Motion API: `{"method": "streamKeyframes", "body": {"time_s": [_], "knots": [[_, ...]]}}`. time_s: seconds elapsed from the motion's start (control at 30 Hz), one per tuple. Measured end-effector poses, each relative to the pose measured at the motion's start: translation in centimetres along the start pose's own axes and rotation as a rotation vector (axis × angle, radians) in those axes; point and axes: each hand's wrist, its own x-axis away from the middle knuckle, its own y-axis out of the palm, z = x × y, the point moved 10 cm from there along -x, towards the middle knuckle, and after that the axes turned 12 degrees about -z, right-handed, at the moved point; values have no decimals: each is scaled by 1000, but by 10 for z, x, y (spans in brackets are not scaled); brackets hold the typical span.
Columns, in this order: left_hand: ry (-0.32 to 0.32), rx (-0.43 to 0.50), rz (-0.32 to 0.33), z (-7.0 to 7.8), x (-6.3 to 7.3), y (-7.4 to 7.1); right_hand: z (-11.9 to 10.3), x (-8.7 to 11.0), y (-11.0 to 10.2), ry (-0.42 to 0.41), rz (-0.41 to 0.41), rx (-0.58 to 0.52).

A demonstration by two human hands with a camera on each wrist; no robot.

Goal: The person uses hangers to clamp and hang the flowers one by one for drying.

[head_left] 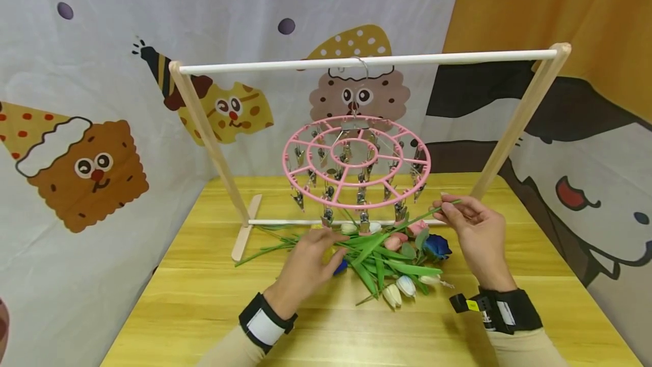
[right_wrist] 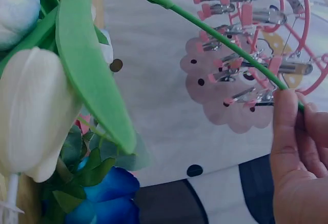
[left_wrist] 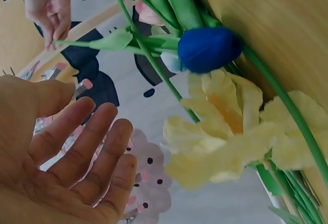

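My right hand pinches the end of a thin green flower stem between thumb and fingers, to the right of the pile. The stem slants down left into a broad leaf, and in the left wrist view it runs toward a blue tulip. My left hand has its fingers spread and loosely bent at the left side of the pile, holding nothing. Beside it are the blue tulip and a yellow ruffled flower. White tulips, pink blooms and a blue rose lie among green leaves.
A pink round clip hanger with several metal clips hangs from the white bar of a wooden stand, low above the flowers. The stand's lower rod crosses behind the pile on the wooden table. A cartoon-printed cloth stands behind.
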Motion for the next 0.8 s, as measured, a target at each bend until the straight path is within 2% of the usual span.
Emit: {"method": "streamKeyframes", "body": {"time_s": [0.23, 0.33, 0.6, 0.8], "knots": [[10, 8, -1, 5, -4, 6, -28, 5, -1, -149, 52, 138], [5, -4, 5, 6, -4, 6, -39, 8, 0, -227, 56, 154], [53, 32, 67, 16, -12, 2, -63, 20, 2, -514, 74, 15], [56, 76, 71, 20, -17, 4, -73, 30, 0, -636, 107, -91]]}}
